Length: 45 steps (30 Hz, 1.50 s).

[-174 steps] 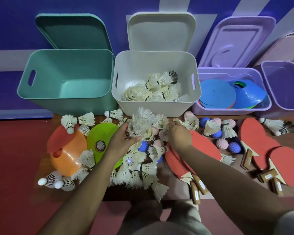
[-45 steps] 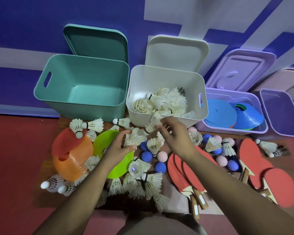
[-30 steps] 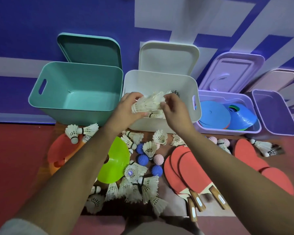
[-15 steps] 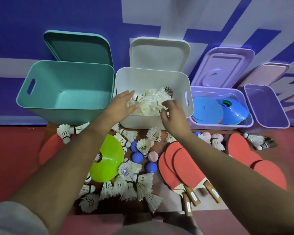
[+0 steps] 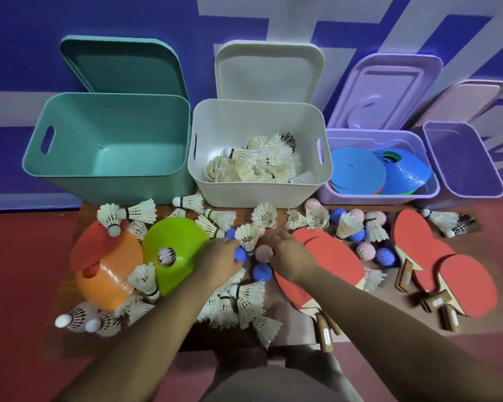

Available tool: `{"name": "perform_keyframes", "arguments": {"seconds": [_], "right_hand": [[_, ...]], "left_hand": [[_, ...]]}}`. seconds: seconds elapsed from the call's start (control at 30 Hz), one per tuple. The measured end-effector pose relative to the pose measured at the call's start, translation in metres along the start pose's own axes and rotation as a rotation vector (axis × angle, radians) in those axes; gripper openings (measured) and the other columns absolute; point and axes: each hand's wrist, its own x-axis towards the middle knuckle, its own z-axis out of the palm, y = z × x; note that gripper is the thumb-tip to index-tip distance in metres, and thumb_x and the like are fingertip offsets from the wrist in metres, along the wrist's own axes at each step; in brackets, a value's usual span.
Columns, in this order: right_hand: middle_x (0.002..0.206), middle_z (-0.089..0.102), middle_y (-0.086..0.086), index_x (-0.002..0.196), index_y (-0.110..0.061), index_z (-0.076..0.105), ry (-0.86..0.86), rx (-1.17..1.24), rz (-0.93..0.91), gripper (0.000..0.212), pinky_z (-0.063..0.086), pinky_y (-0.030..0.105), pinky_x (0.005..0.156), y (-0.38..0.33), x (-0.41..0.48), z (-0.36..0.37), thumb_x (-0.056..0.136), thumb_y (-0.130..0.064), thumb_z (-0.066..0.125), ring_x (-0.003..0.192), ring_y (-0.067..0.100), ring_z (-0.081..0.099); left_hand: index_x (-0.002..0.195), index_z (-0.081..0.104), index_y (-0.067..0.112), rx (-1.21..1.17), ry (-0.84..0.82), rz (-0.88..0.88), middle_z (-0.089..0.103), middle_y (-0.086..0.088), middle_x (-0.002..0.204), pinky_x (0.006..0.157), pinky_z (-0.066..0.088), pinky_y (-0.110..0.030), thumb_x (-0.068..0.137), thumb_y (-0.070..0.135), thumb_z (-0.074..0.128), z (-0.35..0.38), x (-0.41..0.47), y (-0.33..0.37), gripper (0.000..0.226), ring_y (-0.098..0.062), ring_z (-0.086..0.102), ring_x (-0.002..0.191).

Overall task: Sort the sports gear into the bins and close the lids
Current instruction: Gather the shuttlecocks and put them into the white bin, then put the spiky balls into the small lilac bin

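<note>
Nothing yet in the teal plastic bin point(image 5: 114, 187); white feather shuttlecocks point(image 5: 259, 166) piled in the white plastic bin point(image 5: 256, 195); blue disc cones point(image 5: 357, 175) in the lilac tub point(image 5: 378, 199); nothing closed, plenty loose in front. Left hand point(image 5: 219, 258) touching a blue spiky ball point(image 5: 240, 254), right hand point(image 5: 291, 253) beside a pink spiky ball point(image 5: 263, 253); impossible to tell either grip.

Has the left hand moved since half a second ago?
Yes. The left hand has come back from the white bin to beside the green cone.

Left hand point(image 5: 221, 261), right hand point(image 5: 292, 256): palms down, close.
</note>
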Motion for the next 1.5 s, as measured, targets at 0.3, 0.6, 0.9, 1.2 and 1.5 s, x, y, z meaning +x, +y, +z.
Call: {"name": "perform_keyframes", "arguments": {"seconds": [0.3,0.6,0.9,1.2,1.5], "right_hand": [[0.088,0.063,0.008,0.084,-0.011,0.064,-0.103,-0.149,-0.053,0.009,0.046,0.035,0.071,0.005,0.026,0.038,0.081,-0.014,0.056,0.086,0.03,0.06],[0.081,0.064,0.015,0.08,-0.007,0.06,0.155,-0.108,-0.106,0.018,0.049,0.042,0.082,0.013,0.034,0.037,0.086,-0.016,0.047,0.083,0.035,0.057],[0.089,0.06,0.001,0.1,-0.012,0.06,0.375,0.417,-0.035,0.025,0.048,0.034,0.071,0.017,-0.017,-0.061,0.081,-0.023,0.072,0.079,0.019,0.059],[0.1,0.065,-0.007,0.104,-0.023,0.059,0.504,0.63,0.148,0.029,0.048,0.026,0.07,0.119,-0.061,-0.178,0.08,-0.027,0.075,0.078,0.018,0.066],[0.093,0.064,-0.005,0.105,-0.019,0.057,0.646,0.664,0.335,0.033,0.047,0.017,0.06,0.311,-0.1,-0.254,0.08,-0.026,0.077,0.075,0.013,0.063]], "left_hand": [[0.129,0.055,0.021,0.227,-0.094,-0.04,0.037,-0.009,0.139,0.089,0.051,-0.039,0.085,0.02,0.063,0.022,0.018,0.005,0.044,-0.029,0.048,0.12],[0.119,0.056,0.014,-0.012,0.054,0.005,0.055,-0.012,0.12,0.079,0.051,-0.038,0.082,0.028,0.068,0.009,0.015,0.004,0.042,-0.032,0.061,0.096],[0.092,0.057,0.019,-0.587,0.205,-0.157,0.066,0.001,0.087,0.072,0.05,-0.032,0.07,0.028,0.078,-0.071,-0.001,0.055,0.032,-0.019,0.064,0.08],[0.1,0.061,0.021,-0.762,0.275,0.033,0.06,0.012,0.094,0.069,0.046,-0.019,0.074,0.02,0.078,-0.122,0.064,0.205,0.031,-0.014,0.061,0.075],[0.109,0.067,0.015,-0.693,0.176,0.125,0.066,-0.001,0.104,0.086,0.047,-0.029,0.069,0.023,0.082,-0.069,0.176,0.389,0.043,-0.016,0.059,0.082]]}}
